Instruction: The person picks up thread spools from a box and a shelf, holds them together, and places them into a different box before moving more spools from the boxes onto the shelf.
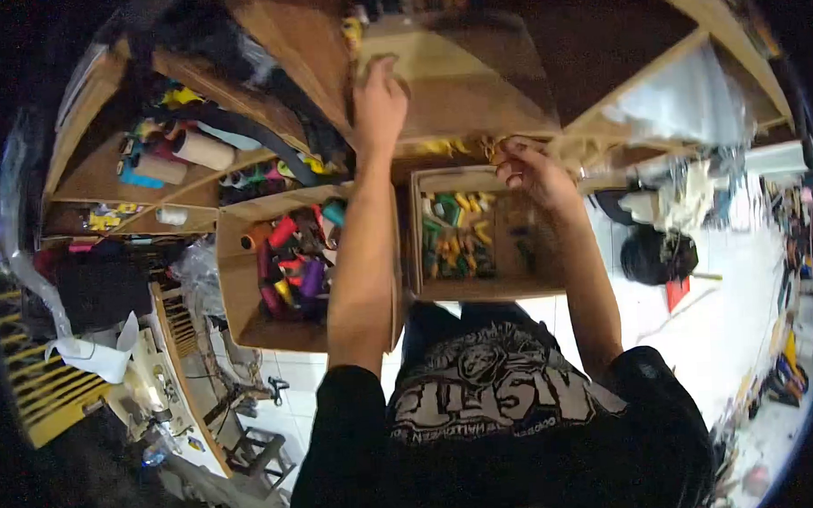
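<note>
My left hand [381, 103] reaches onto the brown wooden shelf [464, 95], its back towards the camera and its fingers loosely bent and slightly apart; I see nothing in it. Small yellow items [353, 32] lie just beyond its fingertips. My right hand [533, 173] is at the shelf's front edge with its fingers curled together, beside blurred yellowish pieces; what it holds is too small to name. Below it is a cardboard box [488, 295] with many small green, yellow and orange spools [459, 234].
Another cardboard box [238, 300] holds large coloured thread cones [313, 280]. Further cones [201, 147] lie in the left shelf compartments. Clear plastic-wrapped material [679, 101] fills a right compartment. A sewing machine [147, 375] stands at the lower left, and a black bundle [657, 254] is at the right.
</note>
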The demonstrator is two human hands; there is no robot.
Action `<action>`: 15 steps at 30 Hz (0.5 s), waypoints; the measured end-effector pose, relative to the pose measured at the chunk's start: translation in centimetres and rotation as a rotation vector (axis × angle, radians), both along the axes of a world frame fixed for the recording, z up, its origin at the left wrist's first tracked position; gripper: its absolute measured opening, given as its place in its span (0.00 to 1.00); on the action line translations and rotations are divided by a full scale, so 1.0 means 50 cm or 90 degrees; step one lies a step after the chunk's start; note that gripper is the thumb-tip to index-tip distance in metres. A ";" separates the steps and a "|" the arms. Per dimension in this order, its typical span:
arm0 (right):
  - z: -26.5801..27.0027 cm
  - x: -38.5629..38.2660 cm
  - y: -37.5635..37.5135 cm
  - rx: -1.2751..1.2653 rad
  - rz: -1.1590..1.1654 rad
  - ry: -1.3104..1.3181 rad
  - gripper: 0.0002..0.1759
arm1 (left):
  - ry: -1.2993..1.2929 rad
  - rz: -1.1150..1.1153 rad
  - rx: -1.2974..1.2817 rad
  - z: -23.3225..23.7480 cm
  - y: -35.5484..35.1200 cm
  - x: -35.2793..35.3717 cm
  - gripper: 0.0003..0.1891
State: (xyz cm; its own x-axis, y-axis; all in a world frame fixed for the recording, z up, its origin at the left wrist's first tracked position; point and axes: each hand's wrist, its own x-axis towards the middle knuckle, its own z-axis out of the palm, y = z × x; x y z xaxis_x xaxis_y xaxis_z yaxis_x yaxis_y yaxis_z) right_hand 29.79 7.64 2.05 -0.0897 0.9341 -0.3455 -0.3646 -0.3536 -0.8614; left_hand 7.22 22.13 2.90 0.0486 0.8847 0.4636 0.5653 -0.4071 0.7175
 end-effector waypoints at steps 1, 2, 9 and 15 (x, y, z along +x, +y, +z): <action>-0.014 0.017 -0.033 -0.014 0.028 -0.094 0.13 | -0.050 -0.021 0.088 0.011 -0.022 0.006 0.12; -0.037 0.037 -0.057 -0.064 0.022 -0.110 0.14 | -0.039 -0.013 0.145 0.013 -0.070 0.017 0.10; -0.588 0.167 -0.275 -0.187 0.244 -0.407 0.22 | 0.047 -0.216 -0.373 -0.260 -0.364 0.097 0.08; -0.644 0.048 -0.205 0.107 0.579 -0.929 0.24 | 0.231 -0.034 -0.904 -0.501 -0.374 0.115 0.14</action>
